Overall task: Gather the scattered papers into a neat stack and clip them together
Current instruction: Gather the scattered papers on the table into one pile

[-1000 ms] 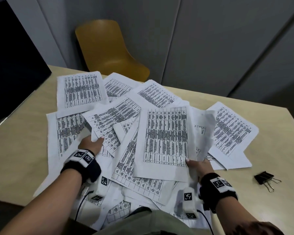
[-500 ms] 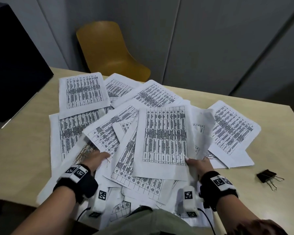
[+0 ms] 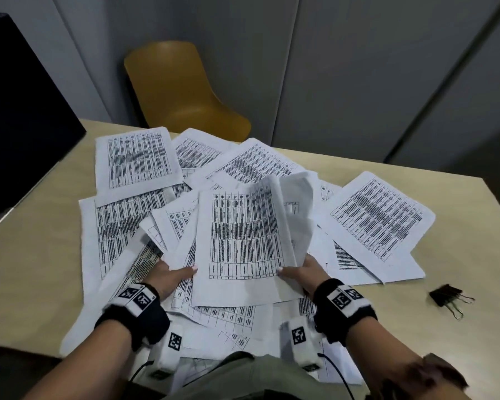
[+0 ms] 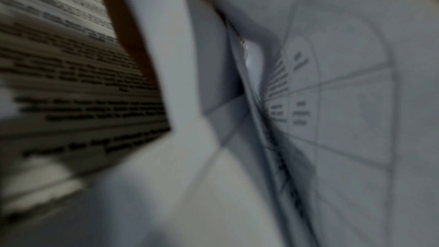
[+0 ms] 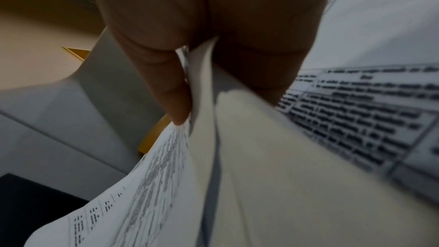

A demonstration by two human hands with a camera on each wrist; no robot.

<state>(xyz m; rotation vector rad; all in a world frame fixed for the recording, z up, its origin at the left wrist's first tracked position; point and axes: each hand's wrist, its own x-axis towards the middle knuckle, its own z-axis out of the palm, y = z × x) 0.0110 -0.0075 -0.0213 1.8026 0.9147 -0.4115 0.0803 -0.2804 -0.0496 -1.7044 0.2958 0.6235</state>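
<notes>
Printed white sheets lie scattered and overlapping across the table [image 3: 26, 255]. My right hand [image 3: 299, 272] pinches the lower right edge of a central bundle of papers [image 3: 243, 235], which is lifted and curls over at its top. The right wrist view shows thumb and fingers [image 5: 175, 100] clamped on several sheet edges [image 5: 202, 85]. My left hand [image 3: 175, 274] holds the bundle's lower left edge, thumb on top and fingers hidden beneath. The left wrist view shows only blurred sheets [image 4: 332, 100]. A black binder clip [image 3: 446, 295] lies on the table to the right, apart from both hands.
Loose sheets [image 3: 133, 160] spread to the far left and another sheet [image 3: 378, 217] lies at the right. A black box [image 3: 20, 111] stands on the table's left end. A yellow chair [image 3: 179, 90] stands behind the table, before a grey wall.
My left hand slid right from the left-hand sheets to the central bundle's edge. The bundle rose off the pile and its top and right side curled over.
</notes>
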